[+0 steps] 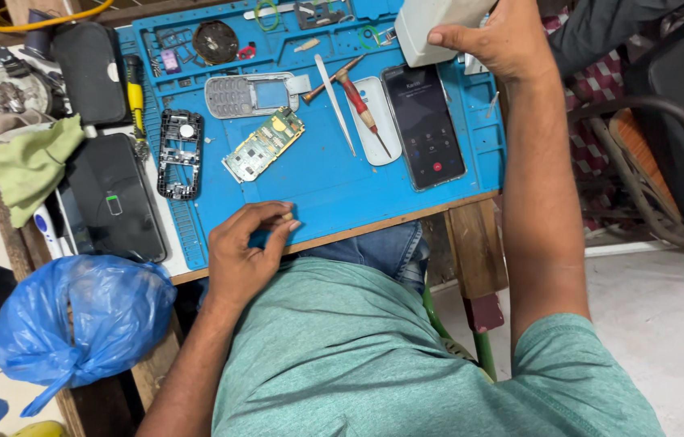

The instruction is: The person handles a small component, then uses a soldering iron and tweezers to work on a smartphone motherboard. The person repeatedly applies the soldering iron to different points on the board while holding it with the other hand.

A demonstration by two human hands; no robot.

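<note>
- Your left hand (pixel 246 255) rests at the near edge of the blue repair mat (pixel 317 182), fingers curled and pinching a small pale piece against the mat; what the piece is cannot be made out.
- Your right hand (pixel 497 36) is raised at the mat's far right corner, fingers wrapped around a pale grey boxy object (pixel 431 24); its kind is unclear.
- A keypad phone lies taken apart on the mat. Its green circuit board (pixel 263 144) sits bare in the middle, the black inner frame (pixel 179 154) just left of it, and the grey keypad front cover (pixel 249 95) beyond it.
- Judging by this, disassembly looks done, and the parts are not yet back together.
- A red-handled screwdriver (pixel 362 109) lies across a white back cover (pixel 376 121), with pale tweezers (pixel 335 103) just beside them.
- A black smartphone (pixel 424 125) with a lit screen lies on the mat's right side.
- The mat's moulded compartments along the far edge hold small parts, among them a dark round piece (pixel 216 42).
- A knotted blue plastic bag (pixel 79 316) sits off the mat at near left; its contents are hidden.
</note>
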